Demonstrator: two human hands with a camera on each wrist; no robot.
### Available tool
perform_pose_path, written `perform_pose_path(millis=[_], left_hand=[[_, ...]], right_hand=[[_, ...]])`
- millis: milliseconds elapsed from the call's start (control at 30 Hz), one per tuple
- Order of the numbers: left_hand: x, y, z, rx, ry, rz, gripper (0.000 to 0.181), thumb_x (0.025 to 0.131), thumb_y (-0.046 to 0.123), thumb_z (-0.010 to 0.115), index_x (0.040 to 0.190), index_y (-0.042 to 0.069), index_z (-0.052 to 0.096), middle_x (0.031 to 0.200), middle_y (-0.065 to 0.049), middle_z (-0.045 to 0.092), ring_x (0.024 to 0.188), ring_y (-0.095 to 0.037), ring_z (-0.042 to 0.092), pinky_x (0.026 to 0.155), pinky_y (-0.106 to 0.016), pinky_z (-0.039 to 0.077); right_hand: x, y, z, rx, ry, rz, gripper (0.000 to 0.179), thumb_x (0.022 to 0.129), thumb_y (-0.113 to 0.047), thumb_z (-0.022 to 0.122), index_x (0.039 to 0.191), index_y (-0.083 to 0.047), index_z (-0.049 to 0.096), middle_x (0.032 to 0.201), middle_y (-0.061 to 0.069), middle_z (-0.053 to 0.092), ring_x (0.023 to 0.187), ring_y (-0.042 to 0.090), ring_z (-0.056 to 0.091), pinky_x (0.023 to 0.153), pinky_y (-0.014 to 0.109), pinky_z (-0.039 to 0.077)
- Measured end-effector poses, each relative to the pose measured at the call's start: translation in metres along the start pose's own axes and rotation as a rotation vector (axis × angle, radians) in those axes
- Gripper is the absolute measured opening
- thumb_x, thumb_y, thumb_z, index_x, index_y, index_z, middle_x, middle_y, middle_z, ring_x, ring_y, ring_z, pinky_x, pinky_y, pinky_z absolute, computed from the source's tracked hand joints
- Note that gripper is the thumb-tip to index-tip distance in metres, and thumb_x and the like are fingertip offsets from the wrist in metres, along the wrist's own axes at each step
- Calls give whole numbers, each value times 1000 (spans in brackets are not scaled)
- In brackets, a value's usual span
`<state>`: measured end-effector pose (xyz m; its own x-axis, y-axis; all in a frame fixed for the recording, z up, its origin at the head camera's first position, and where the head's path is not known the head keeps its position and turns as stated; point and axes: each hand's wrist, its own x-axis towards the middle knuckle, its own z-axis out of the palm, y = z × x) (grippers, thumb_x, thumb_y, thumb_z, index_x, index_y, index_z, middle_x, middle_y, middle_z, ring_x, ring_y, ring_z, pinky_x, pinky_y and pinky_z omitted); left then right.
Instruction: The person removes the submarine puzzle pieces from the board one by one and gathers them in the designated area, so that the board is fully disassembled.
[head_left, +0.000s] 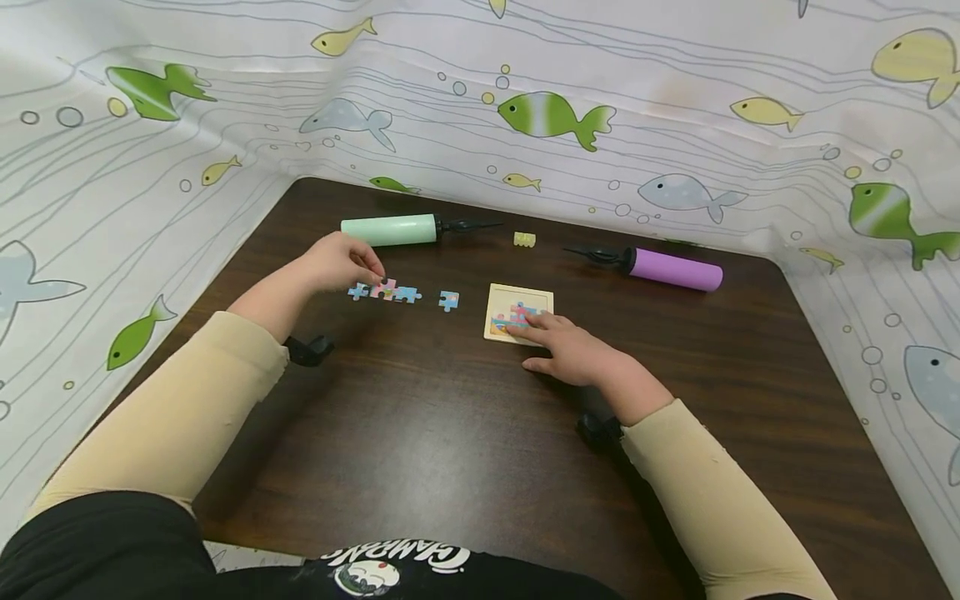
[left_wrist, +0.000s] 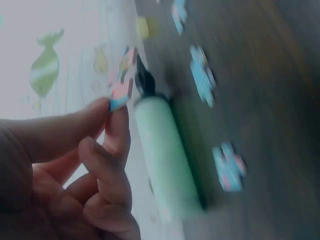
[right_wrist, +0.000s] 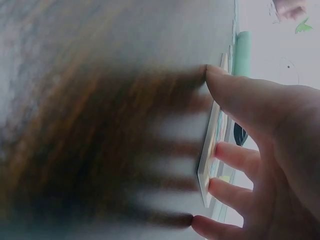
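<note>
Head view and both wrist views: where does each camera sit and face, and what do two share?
Head: worn on the head, facing forward and down at the dark brown wooden table; arms, left hand and right hand show.
Left wrist: worn there, looking past the left hand, which pinches a pink-and-blue jigsaw piece.
Right wrist: worn there, looking along the right hand at the square pale wooden tray; the left hand partly shows.
Head and left wrist share the mint-green cylinder with black nozzle.

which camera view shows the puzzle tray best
The head view: it looks down on the puzzle tray and shows pieces inside, though the right hand covers one corner. The right wrist view catches it nearly edge-on, partly behind that hand. The left wrist view does not show it.
</note>
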<state>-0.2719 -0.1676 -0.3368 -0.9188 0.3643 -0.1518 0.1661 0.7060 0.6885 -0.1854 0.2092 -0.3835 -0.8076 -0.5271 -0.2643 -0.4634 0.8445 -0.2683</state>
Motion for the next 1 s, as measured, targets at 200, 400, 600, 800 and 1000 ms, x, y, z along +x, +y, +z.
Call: perform_pose_path(millis=[200,400,600,800,1000], left_hand=[[-25,-31,-11,-51,-48,-95,13,90,10,72,97,-1,72,88,-5,67,84,-25,57,72,-39,48],[-35,-55,-8,-53,-96,-136,19,89,12,74,98,-4,69,84,-3,64,79,-22,53,69,-36,45],[-33,-63,2,-43,-96,-145,17,89,14,74,94,-3,71,80,-2,61,76,-22,53,67,-36,44],[-30,-65,5,-20,-63,-142,16,88,12,74,93,-3,72,76,0,60,73,-20,53,64,-33,43],[-29,-59,7,44,-10,-147,15,86,12,75,88,-2,70,74,-3,59,70,-20,53,62,-34,44]], right_hand=[[0,0,1,8,9,-14,66,98,-38,62,155,-30,32,162,9,19,145,37,20,108,55,29],[0,1,1,12,15,-12,66,97,-37,63,155,-29,33,162,9,20,144,37,20,108,56,29],[1,2,0,11,5,-9,65,98,-38,63,155,-30,33,162,9,20,145,37,20,109,55,29],[1,1,0,12,-7,-4,66,98,-38,62,156,-29,32,162,9,18,145,37,18,109,55,28],[1,1,1,14,-13,8,66,98,-38,62,156,-29,32,162,9,19,145,38,18,109,56,27]])
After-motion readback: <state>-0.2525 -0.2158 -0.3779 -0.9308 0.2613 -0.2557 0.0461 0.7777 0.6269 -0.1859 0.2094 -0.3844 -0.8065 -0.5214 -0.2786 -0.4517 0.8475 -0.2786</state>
